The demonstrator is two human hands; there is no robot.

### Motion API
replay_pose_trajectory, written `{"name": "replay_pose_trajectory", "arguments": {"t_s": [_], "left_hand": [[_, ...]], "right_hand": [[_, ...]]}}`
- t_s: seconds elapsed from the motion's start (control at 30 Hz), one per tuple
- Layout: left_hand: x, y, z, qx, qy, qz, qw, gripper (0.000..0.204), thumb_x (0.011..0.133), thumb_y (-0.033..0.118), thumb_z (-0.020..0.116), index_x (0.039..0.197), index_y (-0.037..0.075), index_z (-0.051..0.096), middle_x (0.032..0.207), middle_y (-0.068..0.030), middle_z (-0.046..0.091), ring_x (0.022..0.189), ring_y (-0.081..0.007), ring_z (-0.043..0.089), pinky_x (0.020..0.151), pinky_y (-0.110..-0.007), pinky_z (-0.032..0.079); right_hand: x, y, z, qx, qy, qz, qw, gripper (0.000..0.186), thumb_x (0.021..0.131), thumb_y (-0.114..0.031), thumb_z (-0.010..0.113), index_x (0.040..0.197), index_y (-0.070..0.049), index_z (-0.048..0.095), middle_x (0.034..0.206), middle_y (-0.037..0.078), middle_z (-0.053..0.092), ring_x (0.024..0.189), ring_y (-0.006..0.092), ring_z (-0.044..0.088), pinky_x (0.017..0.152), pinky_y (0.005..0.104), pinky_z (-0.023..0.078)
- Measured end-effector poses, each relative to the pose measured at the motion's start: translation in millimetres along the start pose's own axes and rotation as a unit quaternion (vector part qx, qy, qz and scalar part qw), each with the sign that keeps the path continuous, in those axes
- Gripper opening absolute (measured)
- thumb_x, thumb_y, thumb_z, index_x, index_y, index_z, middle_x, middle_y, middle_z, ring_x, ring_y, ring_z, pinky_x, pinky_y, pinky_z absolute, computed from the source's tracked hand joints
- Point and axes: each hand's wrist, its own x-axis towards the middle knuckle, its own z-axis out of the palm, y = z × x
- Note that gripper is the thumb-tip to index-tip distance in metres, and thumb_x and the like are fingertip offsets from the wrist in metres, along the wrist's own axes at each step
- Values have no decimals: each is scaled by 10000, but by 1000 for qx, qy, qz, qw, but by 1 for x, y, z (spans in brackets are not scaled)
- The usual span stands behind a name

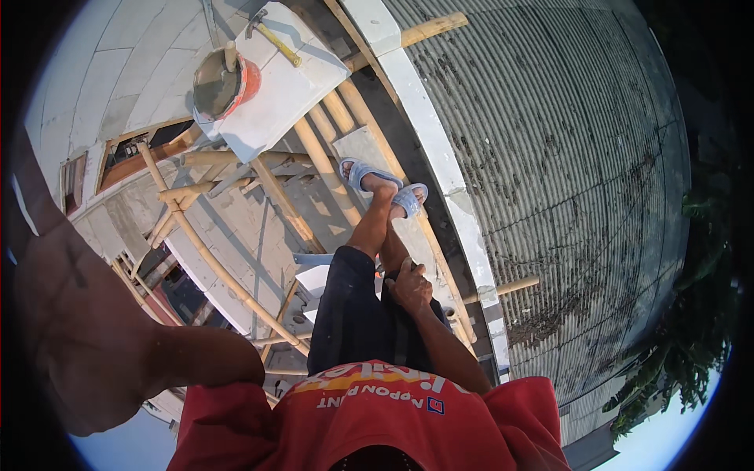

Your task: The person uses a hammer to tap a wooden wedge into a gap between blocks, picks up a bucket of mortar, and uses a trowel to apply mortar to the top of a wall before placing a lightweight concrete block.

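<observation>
My left arm is raised at the left edge, with my left hand [75,314] large and shadowed close to the camera; its fingers are unclear. My right hand [410,286] is at my right knee, fingers curled against the dark shorts [342,314]; whatever it may grip is hard to make out. My feet in pale blue-grey slide sandals [369,173] are on the bamboo scaffold [326,165] and a grey board beside it. Beyond them, a white board [287,106] carries a red bucket [247,78] of grey mix with a handled tool in it, and a yellow-handled hammer [279,43].
A corrugated roof [565,173] fills the right, beside a white wall edge [424,118] and a dark gap along the scaffold. Poles cross at left above a lower grey surface [236,235], near window openings [145,157]. Trees [691,298] stand at far right.
</observation>
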Motion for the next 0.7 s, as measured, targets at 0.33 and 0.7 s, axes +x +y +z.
{"name": "replay_pose_trajectory", "arguments": {"t_s": [0.33,0.7], "left_hand": [[-311,-89,-135,477,-335,-632,510,956,956,627,532,1581,-9,188,1548,-373,289,1427,-526,338,1160,-549,315],[-342,-84,-127,429,-212,-672,565,1079,915,610,611,1601,4,40,1547,-385,269,1400,-529,380,1136,-529,362]], "right_hand": [[-7,2,-19,-1,-70,11,997,801,899,-502,683,1459,-39,345,1299,321,505,1119,507,630,948,560,505],[0,25,-2,-31,-83,5,996,837,898,-542,663,1486,-51,326,1346,344,471,1161,561,584,979,606,475]]}}
